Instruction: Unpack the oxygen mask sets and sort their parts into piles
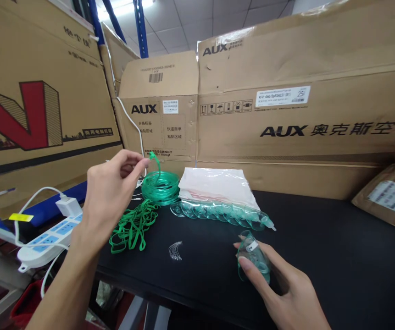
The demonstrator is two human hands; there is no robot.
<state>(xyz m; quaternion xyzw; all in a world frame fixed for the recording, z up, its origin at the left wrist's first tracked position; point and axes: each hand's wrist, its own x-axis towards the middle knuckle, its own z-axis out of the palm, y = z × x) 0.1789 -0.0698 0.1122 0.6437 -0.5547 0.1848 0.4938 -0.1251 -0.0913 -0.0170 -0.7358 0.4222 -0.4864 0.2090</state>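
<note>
Behind our work we see cardboard cartons (231,142) standing along the back of a black table (321,243), 2 of them printed AUX. Our left hand (113,188) is raised, thumb and fingertips pinching a green strand (158,164); we cannot tell whether it joins anything below. Our right hand (283,277) is curled around a clear green mask (262,263), thumb on the near side and fingers on the far side, with a white strip (252,246) showing just above the thumb.

Just beyond the left grip lies a coil of green tubing (161,195), and below that grip a loose heap of green straps (133,229). Between the 2 grips, nearer us, sits a small cluster of thin wires (175,250). Beyond the right grip and to its left, we have a row of overlapping masks (218,213), with white sheets (219,181) behind it. Left of our left forearm is a white power strip (42,245).
</note>
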